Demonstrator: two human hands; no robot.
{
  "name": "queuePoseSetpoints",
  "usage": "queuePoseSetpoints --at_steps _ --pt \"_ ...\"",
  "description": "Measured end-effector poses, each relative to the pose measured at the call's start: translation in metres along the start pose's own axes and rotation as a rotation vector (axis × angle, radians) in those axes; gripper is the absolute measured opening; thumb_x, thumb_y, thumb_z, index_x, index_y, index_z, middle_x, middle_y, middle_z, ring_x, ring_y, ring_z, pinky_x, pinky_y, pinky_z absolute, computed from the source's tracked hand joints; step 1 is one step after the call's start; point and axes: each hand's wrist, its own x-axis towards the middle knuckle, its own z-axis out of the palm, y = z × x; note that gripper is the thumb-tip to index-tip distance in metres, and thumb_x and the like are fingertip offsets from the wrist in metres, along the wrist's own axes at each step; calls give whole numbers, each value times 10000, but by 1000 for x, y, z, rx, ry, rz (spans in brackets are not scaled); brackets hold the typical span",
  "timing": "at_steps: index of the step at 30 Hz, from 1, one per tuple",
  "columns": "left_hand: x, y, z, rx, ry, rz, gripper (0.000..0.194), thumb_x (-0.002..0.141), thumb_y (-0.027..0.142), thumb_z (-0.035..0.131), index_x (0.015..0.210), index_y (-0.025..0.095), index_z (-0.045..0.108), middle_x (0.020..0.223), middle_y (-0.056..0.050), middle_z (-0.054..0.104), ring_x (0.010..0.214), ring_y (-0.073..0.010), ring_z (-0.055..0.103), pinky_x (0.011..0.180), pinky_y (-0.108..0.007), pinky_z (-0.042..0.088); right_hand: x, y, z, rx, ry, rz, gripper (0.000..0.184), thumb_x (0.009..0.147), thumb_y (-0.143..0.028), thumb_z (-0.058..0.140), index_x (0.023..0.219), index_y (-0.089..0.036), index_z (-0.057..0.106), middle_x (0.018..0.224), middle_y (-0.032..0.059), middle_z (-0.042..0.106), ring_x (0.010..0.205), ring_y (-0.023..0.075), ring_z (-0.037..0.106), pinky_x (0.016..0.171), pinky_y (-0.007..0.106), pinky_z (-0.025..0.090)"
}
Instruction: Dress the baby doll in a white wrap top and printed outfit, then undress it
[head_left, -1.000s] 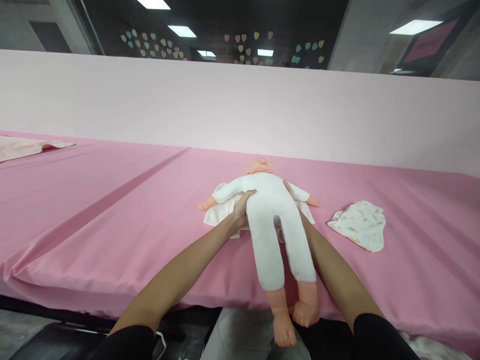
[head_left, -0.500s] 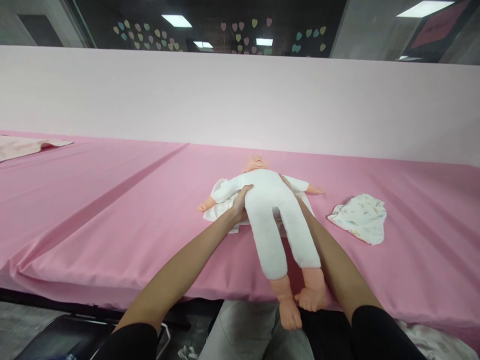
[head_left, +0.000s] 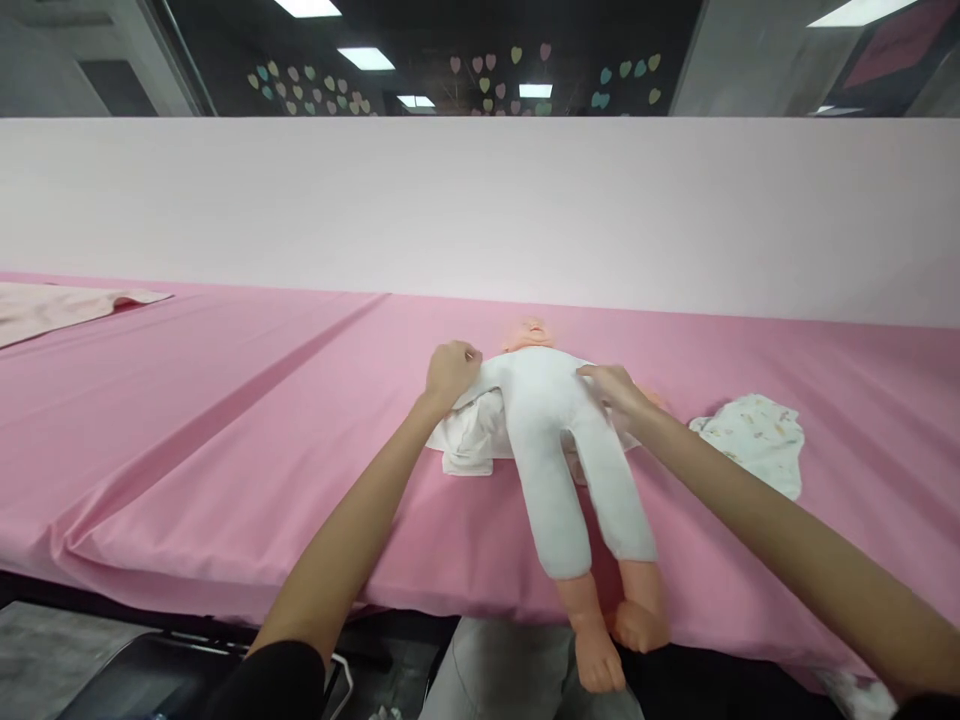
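A baby doll [head_left: 551,420] in a white bodysuit lies face up on the pink table cover [head_left: 225,420], its bare feet hanging over the near edge. A white garment [head_left: 469,440] is spread beneath its torso. My left hand [head_left: 450,372] is closed around the doll's arm and sleeve on the left side. My right hand [head_left: 613,388] rests on the doll's other shoulder and sleeve, fingers curled and pinching the cloth. The doll's hands are hidden under mine.
A small patterned white cloth [head_left: 754,440] lies to the right of the doll. A pale pink cloth [head_left: 52,305] lies at the far left. A light pink partition [head_left: 480,210] runs along the back of the table. My lap is below the table edge.
Both hands left the doll's sides, where they gripped the torso, and moved outward onto its arms. The doll settled flat, its legs a little lower.
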Motion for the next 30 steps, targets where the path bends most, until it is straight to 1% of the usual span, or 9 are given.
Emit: queuePoseSetpoints --at_steps 2,5,7,9,12,17,23,27,30 --pt "13 -10 6 129 75 3 336 809 214 443 1069 125 635 1029 -143 666 993 -263 604 859 -353 452 -13 -22 8 -183 -65 -160 419 746 -361 561 1097 -133 549 1037 142 608 956 271 585 744 369 508" --pt "24 -21 26 95 -92 -69 402 836 221 414 1192 124 573 1181 -171 608 1107 -272 556 912 -358 423 -19 -53 48 -544 -327 -603 385 750 -312 562 1099 -155 535 1143 124 582 1062 279 534 862 410 460" --pt "25 -27 38 34 -163 -99 372 873 244 355 1088 124 633 1125 -170 641 1065 -263 585 888 -339 432 -11 -65 84 -809 -400 -702 416 752 -217 562 1150 -110 503 1186 164 562 1112 295 505 935 468 403" --pt "26 -34 44 -5 -168 -102 368 883 258 347 1030 128 658 1103 -166 656 1049 -259 596 866 -320 437 2 -68 118 -969 -359 -751 471 767 -111 526 1227 -63 441 1213 200 543 1133 285 500 996 491 330" --pt "28 -49 44 -73 -180 -120 320 843 198 400 988 126 677 1100 -144 667 1044 -237 600 851 -278 438 23 -66 144 -1012 -411 -766 479 760 -85 544 1226 -59 439 1127 185 593 1044 259 561 933 420 391" --pt "36 -76 36 -243 -204 -257 305 764 143 462 976 100 678 1015 -116 699 905 -176 641 717 -207 472 34 -57 145 -999 -407 -897 384 772 -102 549 1153 -145 516 1151 149 562 1066 291 515 854 418 420" --pt "46 -97 13 -357 -155 -355 343 651 202 663 982 112 654 871 -84 706 803 -178 644 685 -218 475 36 -51 144 -737 -367 -806 373 717 -117 553 1085 -142 498 1115 113 561 1003 263 531 841 387 414" --pt "46 -97 5 -356 -153 -346 283 590 306 748 797 138 654 795 -75 689 875 -217 635 760 -251 471 43 -50 140 -443 -278 -746 324 714 -133 546 1026 -171 467 1022 67 588 923 220 551 775 324 438" --pt "42 -82 13 -259 -190 -315 309 543 375 775 722 169 631 831 -88 683 982 -267 608 824 -294 463 48 -51 135 -206 -206 -685 299 717 -203 583 992 -191 466 949 31 596 859 198 564 728 302 452"
